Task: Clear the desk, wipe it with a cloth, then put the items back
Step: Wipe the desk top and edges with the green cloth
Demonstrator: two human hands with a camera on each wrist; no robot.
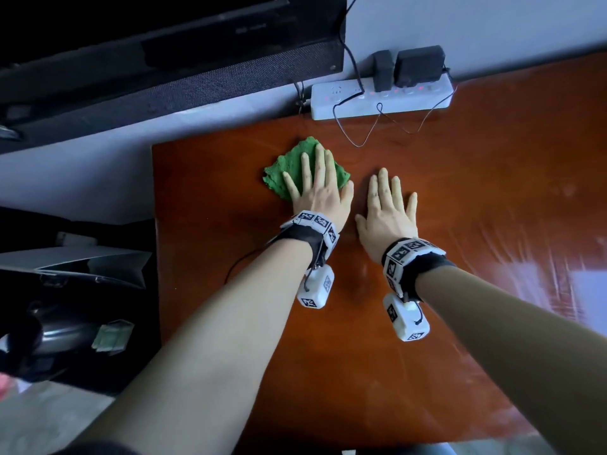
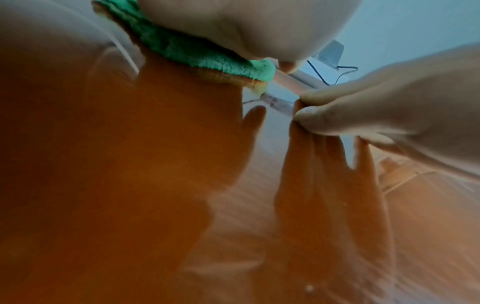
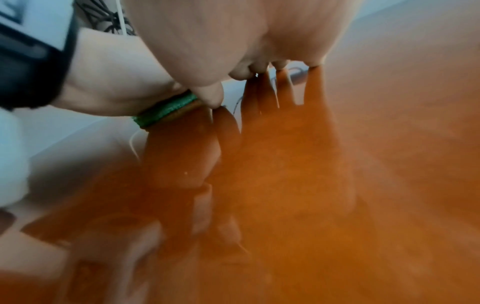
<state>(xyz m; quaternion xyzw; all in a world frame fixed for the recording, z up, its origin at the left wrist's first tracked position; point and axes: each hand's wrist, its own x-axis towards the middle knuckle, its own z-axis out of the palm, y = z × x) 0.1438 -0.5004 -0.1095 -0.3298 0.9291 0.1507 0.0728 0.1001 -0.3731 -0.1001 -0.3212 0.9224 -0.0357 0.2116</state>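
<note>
The left hand (image 1: 315,188) lies flat on a green cloth (image 1: 289,172), fingers straight and slightly spread, palm pressing the cloth against the table (image 1: 460,198). Nothing is curled round it; the grip is simply an open palm bearing down. In the left wrist view the fluffy edge of the cloth (image 2: 187,51) sticks out from under the heel of the hand, lying on the glossy wood.

The right hand (image 1: 387,218) rests just beside it, also flat with its fingers extended, palm on the bare table and holding nothing. The thumbs of the two hands are close together but apart. The right wrist view shows the fingertips (image 3: 280,64) meeting their own reflection in the polished surface, with a sliver of the green cloth (image 3: 166,113) under the other hand.

The cloth sits crumpled toward the far left part of the reddish-brown table top, near its back edge. Each wrist carries a black band with white marker blocks.

Behind the cloth, against the pale wall, a white power strip (image 1: 381,96) lies on the table's far edge with two black adapters (image 1: 410,65) plugged in and thin black cables (image 1: 377,126) looping onto the wood. A dark speaker bar (image 1: 170,77) is at the upper left.
</note>
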